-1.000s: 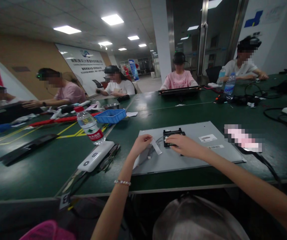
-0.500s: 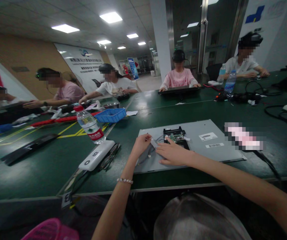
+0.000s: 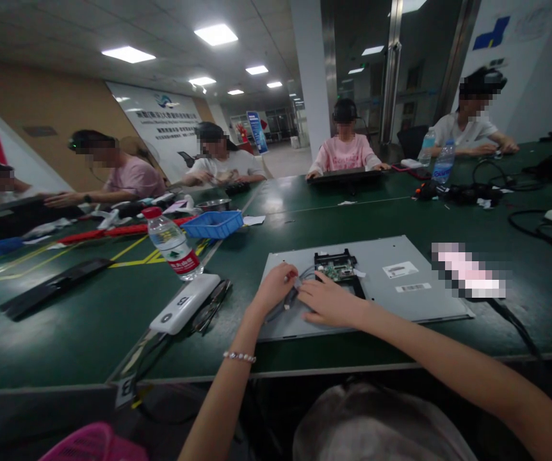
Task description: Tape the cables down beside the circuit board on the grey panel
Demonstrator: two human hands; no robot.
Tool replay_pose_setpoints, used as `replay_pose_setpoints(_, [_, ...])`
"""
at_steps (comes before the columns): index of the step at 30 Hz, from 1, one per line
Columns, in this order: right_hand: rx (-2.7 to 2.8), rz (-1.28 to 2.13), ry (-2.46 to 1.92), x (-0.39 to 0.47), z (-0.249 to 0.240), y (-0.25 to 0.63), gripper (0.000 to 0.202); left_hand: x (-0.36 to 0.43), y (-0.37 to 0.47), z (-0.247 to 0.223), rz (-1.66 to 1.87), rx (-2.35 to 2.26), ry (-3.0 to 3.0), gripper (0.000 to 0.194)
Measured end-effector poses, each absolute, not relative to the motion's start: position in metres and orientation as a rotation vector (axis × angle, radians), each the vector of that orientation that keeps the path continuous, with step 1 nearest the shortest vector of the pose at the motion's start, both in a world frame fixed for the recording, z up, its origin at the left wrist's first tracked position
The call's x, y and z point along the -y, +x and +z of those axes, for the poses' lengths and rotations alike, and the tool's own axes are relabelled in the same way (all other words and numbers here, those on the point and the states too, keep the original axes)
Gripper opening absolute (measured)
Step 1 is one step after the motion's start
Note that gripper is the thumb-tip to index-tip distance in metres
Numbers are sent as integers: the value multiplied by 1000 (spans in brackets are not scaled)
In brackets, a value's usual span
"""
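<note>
A grey metal display panel (image 3: 391,301) lies back side up on the table in front of me. It carries a black bracket with a green circuit board (image 3: 338,272) and a grey cable (image 3: 278,309) running off to the left. My left hand (image 3: 278,285) is above the panel's left part, thumb and fingers pinched on a small whitish strip (image 3: 298,282) beside the cable. Just right of it, my right hand (image 3: 328,299) rests palm down with fingers apart. Its fingertips reach the strip and cable, partly covering them.
A water bottle (image 3: 174,246), a white power bank (image 3: 184,304) and eyeglasses (image 3: 212,306) stand or lie left of the panel. Farther off are a blue tray (image 3: 213,224) and a dark plastic bar (image 3: 55,288). A phone (image 3: 468,272) lies right. Several people sit around the table.
The whitish strip has tilted down toward the cable, and my right fingers have drawn in closer to my left fingertips. Across the table, a co-worker's outstretched arm has pulled back.
</note>
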State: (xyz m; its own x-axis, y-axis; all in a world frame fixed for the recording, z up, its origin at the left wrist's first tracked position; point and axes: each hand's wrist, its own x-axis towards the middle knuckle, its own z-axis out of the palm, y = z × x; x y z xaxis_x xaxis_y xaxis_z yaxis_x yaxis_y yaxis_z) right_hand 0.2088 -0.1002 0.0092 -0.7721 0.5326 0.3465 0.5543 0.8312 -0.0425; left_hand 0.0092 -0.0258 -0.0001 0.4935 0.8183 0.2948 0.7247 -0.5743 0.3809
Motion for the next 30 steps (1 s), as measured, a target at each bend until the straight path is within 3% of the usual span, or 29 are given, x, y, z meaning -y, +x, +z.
replay_pose_setpoints(23, [2597,-72,-823,98,-3,200,24,28,12,-5,703,-1318,2485,11])
replay_pose_setpoints(30, [2561,-38,-855,97,-6,201,34,27,14,-6,706,-1315,2469,11])
